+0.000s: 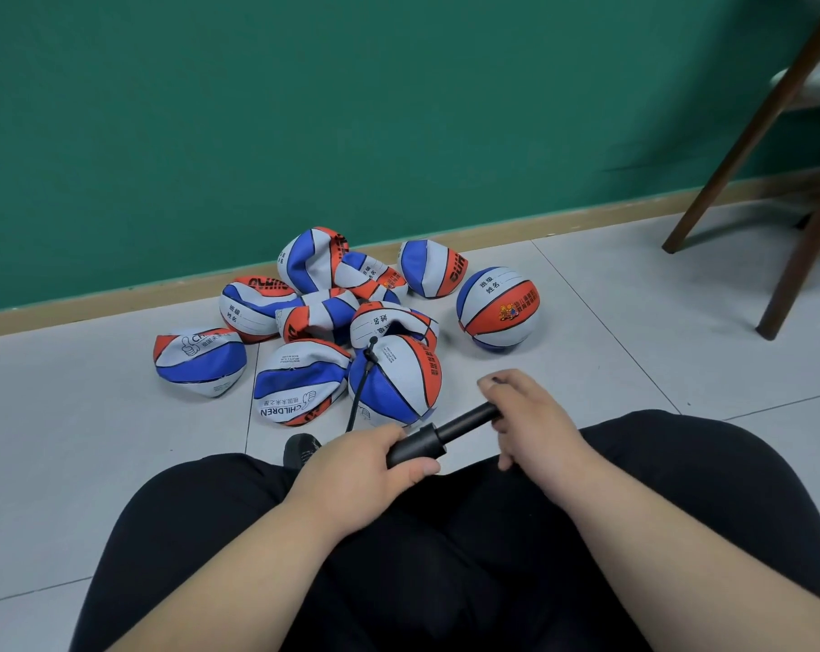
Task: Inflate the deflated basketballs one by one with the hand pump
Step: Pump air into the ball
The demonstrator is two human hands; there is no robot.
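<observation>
We appear to sit in a school or kindergarten room: green wall (304,110), wooden skirting (93,305), pale floor tiles (610,322), a wooden chair (746,134), children's basketballs (497,308) printed with class-and-name blanks.

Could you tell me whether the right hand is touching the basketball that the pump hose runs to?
Apart. The head view shows bare floor between the right hand, which grips the pump, and that basketball.
</observation>
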